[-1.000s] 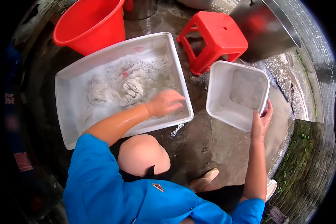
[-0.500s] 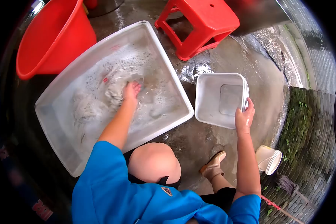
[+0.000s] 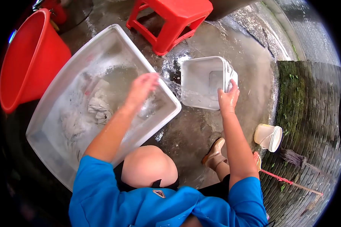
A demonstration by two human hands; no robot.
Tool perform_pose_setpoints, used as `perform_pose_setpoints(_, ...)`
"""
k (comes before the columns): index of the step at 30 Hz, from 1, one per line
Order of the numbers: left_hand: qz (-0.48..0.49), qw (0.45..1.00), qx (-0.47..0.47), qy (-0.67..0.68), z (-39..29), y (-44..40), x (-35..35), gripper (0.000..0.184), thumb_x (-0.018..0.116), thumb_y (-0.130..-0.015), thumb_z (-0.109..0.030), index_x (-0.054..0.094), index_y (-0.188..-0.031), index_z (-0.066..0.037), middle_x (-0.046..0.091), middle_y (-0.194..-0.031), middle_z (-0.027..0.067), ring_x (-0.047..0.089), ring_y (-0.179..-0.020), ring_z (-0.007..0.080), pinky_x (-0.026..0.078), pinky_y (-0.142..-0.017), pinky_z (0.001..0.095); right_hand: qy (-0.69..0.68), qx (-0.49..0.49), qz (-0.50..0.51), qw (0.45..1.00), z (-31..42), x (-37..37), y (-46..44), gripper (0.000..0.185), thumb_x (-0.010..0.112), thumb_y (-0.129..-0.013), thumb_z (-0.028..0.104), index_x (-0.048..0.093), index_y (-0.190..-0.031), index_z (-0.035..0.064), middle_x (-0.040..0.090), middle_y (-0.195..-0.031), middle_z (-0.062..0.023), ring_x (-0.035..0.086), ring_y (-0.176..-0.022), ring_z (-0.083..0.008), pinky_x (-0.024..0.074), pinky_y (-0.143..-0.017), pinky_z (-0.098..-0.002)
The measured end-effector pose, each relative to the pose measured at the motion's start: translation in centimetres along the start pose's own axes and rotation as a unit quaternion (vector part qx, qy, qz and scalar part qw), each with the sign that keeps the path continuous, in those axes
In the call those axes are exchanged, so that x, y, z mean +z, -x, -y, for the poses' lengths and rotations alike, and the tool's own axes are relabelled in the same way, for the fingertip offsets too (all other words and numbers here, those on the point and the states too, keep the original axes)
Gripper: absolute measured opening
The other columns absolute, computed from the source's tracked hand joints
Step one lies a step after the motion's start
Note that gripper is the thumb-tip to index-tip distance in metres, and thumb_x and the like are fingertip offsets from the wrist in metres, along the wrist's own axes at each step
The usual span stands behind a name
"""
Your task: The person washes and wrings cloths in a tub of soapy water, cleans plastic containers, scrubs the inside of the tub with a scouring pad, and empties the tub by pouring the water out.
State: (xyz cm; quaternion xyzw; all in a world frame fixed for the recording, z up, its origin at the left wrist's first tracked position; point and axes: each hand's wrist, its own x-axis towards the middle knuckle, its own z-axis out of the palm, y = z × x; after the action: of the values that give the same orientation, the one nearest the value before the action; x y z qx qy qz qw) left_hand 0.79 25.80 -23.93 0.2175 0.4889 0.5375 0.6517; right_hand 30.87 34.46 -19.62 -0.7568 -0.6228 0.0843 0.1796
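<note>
Beyond the knee, cloth is lying in a tub.

The blurred left hand, grip unclear, is hovering right of the cloth; well apart, the right hand is clamping a white container beside the tub; a red stool is standing beyond.

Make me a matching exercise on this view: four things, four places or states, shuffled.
1. left hand
2. right hand
3. bunched cloth
4. stool

A. red, upright
B. at the rim of the square container
C. in soapy water
D. blurred, above the large tub

Pairs: 1-D, 2-B, 3-C, 4-A
</note>
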Motion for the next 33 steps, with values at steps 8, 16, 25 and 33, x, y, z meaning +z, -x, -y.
perform_pose_setpoints(8,-0.345,0.925,-0.013,0.16,10.5,-3.1,-13.2,0.038,0.048,-0.092,-0.029,0.054,-0.112,0.003,0.061,-0.105,0.0114,0.058,-0.091,0.0215,0.044,-0.087,0.0325,-0.072,-0.004,-0.037,0.997,-2.1,-0.1,0.8,0.067,0.066,-0.065,0.014,0.041,-0.127,0.0076,0.043,-0.102,-0.0167,0.046,-0.092,-0.0299,0.0394,-0.087,-0.0395)
perform_pose_setpoints(16,0.136,0.989,0.037,-0.054,0.7,1.6,0.6,0.04,0.047,-0.094,-0.026,0.048,-0.124,-0.001,0.058,-0.115,0.0133,0.055,-0.108,0.0225,0.042,-0.092,0.0349,-0.171,0.006,0.005,0.985,-2.4,-3.9,1.8,0.065,0.064,-0.066,0.007,0.043,-0.127,0.0069,0.04,-0.098,-0.008,0.042,-0.085,-0.0199,0.0399,-0.083,-0.0316)
perform_pose_setpoints(25,-0.019,0.597,-0.048,-0.8,3.7,7.9,-12.2,0.038,0.064,-0.074,-0.025,0.06,-0.111,-0.02,0.046,-0.128,0.0013,0.031,-0.128,0.0241,0.011,-0.102,0.064,-0.135,-0.256,0.013,0.957,8.7,-13.3,6.6,0.066,0.06,-0.063,-0.003,0.046,-0.127,0.006,0.039,-0.091,-0.0042,0.04,-0.079,-0.0155,0.0376,-0.072,-0.0262)
perform_pose_setpoints(33,-0.207,0.54,0.042,-0.815,4.8,16.3,-25.5,0.032,0.066,-0.068,-0.017,0.061,-0.1,-0.02,0.047,-0.124,-0.003,0.033,-0.126,0.0192,0.013,-0.101,0.064,-0.22,-0.589,0.14,0.765,20.8,-8.8,10.4,0.066,0.056,-0.057,-0.006,0.049,-0.122,0.009,0.048,-0.087,-0.0122,0.047,-0.078,-0.0282,0.0417,-0.071,-0.0351)
